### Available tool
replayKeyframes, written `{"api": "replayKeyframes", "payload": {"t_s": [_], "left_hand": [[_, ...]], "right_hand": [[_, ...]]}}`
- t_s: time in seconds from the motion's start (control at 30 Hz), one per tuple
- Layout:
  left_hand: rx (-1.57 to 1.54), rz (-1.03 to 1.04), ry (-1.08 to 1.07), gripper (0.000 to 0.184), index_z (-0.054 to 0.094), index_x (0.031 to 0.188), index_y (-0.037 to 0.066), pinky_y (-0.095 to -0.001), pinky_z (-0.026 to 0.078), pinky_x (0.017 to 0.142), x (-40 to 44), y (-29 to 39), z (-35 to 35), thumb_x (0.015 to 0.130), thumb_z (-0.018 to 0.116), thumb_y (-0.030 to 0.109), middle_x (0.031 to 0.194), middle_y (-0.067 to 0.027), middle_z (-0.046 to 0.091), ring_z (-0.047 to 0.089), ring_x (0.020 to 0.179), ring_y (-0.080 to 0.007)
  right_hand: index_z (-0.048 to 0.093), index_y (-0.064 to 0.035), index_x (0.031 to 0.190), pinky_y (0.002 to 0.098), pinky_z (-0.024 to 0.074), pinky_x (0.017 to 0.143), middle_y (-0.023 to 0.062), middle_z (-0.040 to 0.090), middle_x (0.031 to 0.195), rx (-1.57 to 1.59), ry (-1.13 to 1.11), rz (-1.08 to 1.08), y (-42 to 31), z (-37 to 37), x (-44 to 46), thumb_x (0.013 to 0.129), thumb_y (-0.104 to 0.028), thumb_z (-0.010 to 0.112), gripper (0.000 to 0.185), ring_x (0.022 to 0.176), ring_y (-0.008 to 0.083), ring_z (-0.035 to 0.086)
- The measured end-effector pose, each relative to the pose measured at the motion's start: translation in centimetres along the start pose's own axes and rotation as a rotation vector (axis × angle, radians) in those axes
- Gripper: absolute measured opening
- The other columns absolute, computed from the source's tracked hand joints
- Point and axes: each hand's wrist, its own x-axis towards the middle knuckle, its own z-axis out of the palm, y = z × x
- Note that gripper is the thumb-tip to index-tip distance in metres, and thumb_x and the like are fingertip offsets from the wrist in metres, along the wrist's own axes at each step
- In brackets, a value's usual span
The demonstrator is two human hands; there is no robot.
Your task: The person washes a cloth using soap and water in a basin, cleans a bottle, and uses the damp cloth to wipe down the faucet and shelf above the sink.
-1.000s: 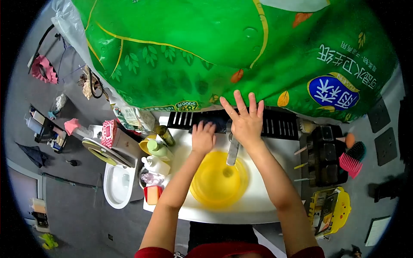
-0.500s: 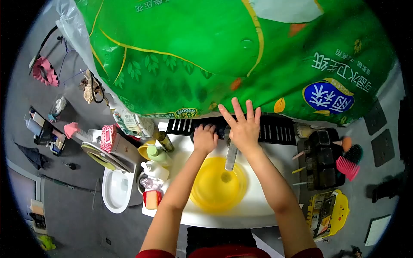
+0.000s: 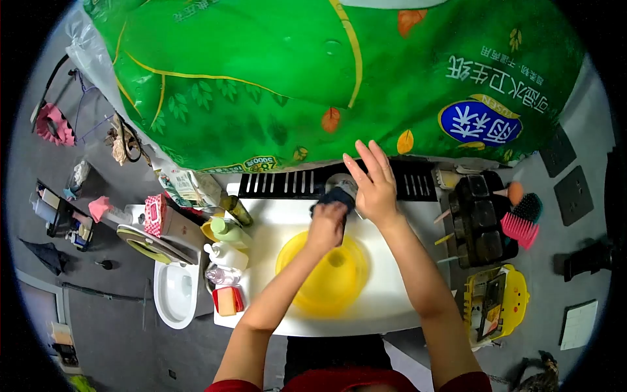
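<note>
one left hand [image 3: 327, 227] holds one dark cloth [image 3: 336, 198] near one yellow basin [image 3: 356, 277]

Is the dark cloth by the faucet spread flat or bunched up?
Bunched up: the dark cloth shows as a crumpled wad at the left hand, beside the faucet, with no flat layer visible.

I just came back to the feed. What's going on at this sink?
A person's left hand holds a dark cloth against the faucet, apparently wiping it. The right hand is open beside the faucet, fingers spread, holding nothing visible. A yellow basin sits in the white sink below, and a large green package looms behind the faucet.
</note>
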Motion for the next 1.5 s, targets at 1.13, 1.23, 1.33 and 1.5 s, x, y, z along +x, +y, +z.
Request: {"api": "replayKeyframes", "payload": {"t_s": [1.13,1.23,1.33,1.5], "left_hand": [[0.099,0.085,-0.061,0.037,0.057,0.102,0.002,-0.0398,0.039,0.089,1.8,4.3,3.3,0.065,0.053,0.000,0.112,-0.0100,0.054,0.045,0.101,-0.0371],[0.259,-0.031,-0.032,0.034,0.058,0.097,0.003,-0.0398,0.042,0.080,5.4,2.5,3.4,0.063,0.053,0.003,0.105,-0.0115,0.056,0.047,0.091,-0.0354],[0.332,-0.114,-0.208,0.039,0.057,0.104,0.003,-0.0365,0.039,0.083,9.9,3.3,5.7,0.066,0.053,0.009,0.110,-0.0136,0.054,0.046,0.099,-0.0329],[0.618,-0.230,-0.401,0.041,0.054,0.112,0.007,-0.0372,0.034,0.084,9.9,6.4,10.6,0.073,0.048,0.021,0.115,-0.0110,0.051,0.046,0.102,-0.0260]], "right_hand": [[0.054,0.0014,0.112,0.0256,0.0474,0.072,0.0073,0.060,0.095,0.926,0.040,1.659,0.7,3.6,-18.5,0.086,-0.007,0.047,0.028,0.081,0.0139,0.057],[0.056,0.0000,0.106,0.0251,0.0474,0.071,0.0065,0.060,0.090,0.985,0.028,1.564,0.9,3.5,-19.9,0.087,-0.002,0.043,0.023,0.079,0.0141,0.058],[0.058,-0.0001,0.104,0.0247,0.0464,0.073,0.0070,0.061,0.092,1.032,0.068,1.584,-0.1,2.8,-21.4,0.087,-0.003,0.042,0.023,0.078,0.0135,0.057],[0.059,-0.0014,0.098,0.0237,0.0451,0.072,0.0055,0.061,0.089,0.950,0.095,1.645,-0.3,1.1,-23.4,0.087,-0.002,0.041,0.021,0.076,0.0113,0.056]]}}
